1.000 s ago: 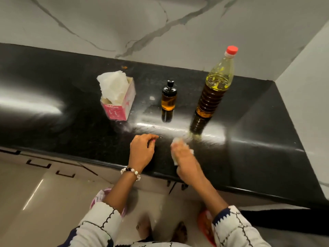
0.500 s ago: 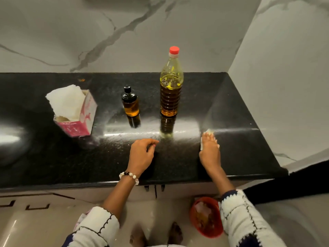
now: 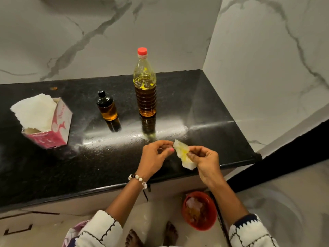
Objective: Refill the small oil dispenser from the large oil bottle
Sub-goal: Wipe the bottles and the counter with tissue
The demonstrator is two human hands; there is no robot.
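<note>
A person stands at a black speckled countertop [image 3: 53, 163] set into a corner of white marble walls, seen from above. At about 12 o'clock from the hands, a large oil bottle [image 3: 145, 86] stands upright on the counter. It is clear ribbed plastic with a red screw cap in place, holding dark amber oil to roughly two thirds of its height, with yellow streaks clinging inside the empty upper part. At about 11 o'clock, just beside it but apart, stands the small oil dispenser [image 3: 107, 107], a dark glass bottle with a black cap on, amber oil showing in its lower body. Both bottles reflect in the glossy counter.

Near the counter's front edge, the left hand [image 3: 154, 157] pinches one end of a crumpled white tissue [image 3: 183, 154] stained yellow, its fingers curled; a beaded bracelet circles that wrist. The right hand [image 3: 206, 161] grips the tissue's other side between thumb and fingers.

At 9 o'clock sits an open pink tissue box [image 3: 58, 127] with white tissue standing out. On the floor at 5 o'clock is a red bin [image 3: 200, 211].
</note>
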